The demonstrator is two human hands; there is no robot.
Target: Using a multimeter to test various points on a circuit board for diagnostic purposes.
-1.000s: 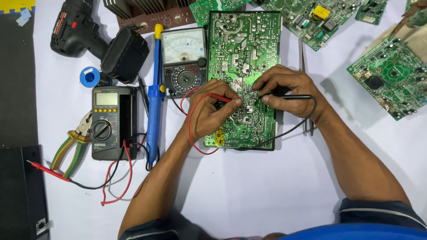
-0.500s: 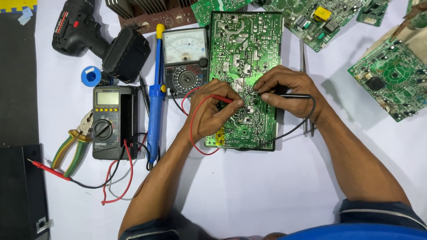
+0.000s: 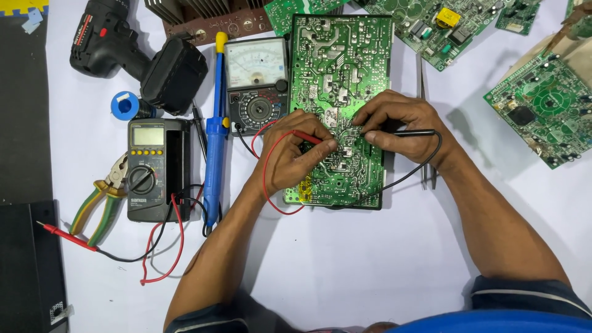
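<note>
A long green circuit board [image 3: 342, 74] lies solder side up in the middle of the white table. My left hand [image 3: 293, 157] rests on its lower left part and pinches a red test probe [image 3: 306, 137] whose tip touches the board. My right hand [image 3: 401, 126] grips a black test probe [image 3: 413, 132], its tip on the board close to the red one. Red and black leads run from the probes to an analog multimeter [image 3: 256, 83] just left of the board.
A digital multimeter [image 3: 151, 169] with its own leads, a blue soldering iron [image 3: 214, 132], pliers [image 3: 102, 200], a solder spool [image 3: 125, 105] and a cordless drill [image 3: 132, 49] lie at left. Tweezers [image 3: 425, 166] and more green boards [image 3: 542, 108] sit at right.
Both hands stay on the board with the probes; the probe tips shift only slightly. Nothing else has moved.
</note>
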